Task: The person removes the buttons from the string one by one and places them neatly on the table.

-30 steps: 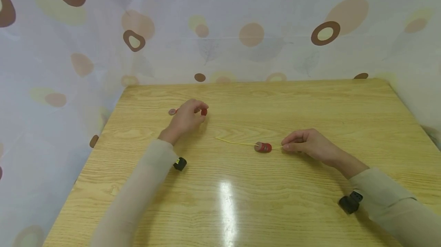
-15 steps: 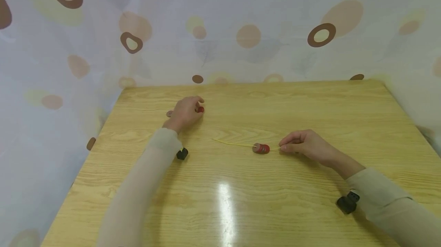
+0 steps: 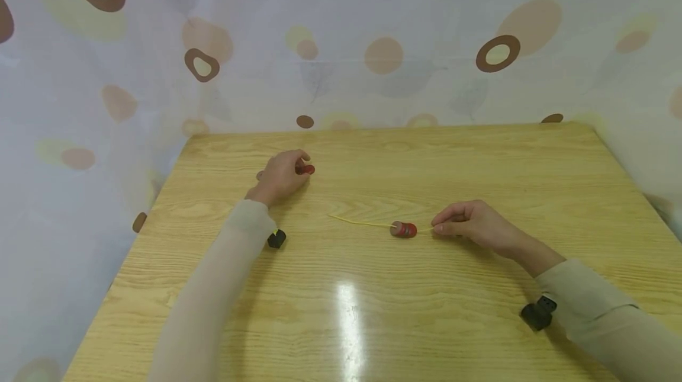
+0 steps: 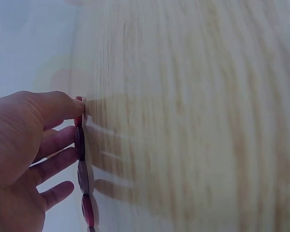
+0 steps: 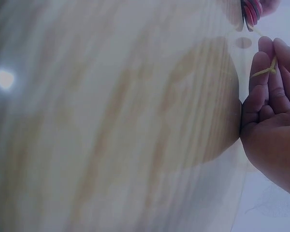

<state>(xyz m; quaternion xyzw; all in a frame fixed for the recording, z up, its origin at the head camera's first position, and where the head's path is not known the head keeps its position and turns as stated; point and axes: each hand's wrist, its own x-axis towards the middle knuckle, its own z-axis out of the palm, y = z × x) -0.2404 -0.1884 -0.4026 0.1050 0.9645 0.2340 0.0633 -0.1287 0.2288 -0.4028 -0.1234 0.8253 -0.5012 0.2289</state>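
In the head view, the left hand spans the end of a row of flat round pieces, with the red disc at its fingertips. The left wrist view shows the thumb of the left hand against a red disc, fingers loosely spread beside a dark disc. The right hand pinches the yellow string near one end. Several red and grey discs are stacked on it. In the right wrist view, a knot shows at the fingers of the right hand.
Both hands are over a wood-grain table. One grey disc shows left of the left hand. A patterned cloth hangs behind the table and along its sides. Dark wrist devices show beneath both sleeves.
The left hand has shifted slightly left, and its thumb and finger no longer close around the end red disc. The right hand and the threaded stack have stayed nearly still.
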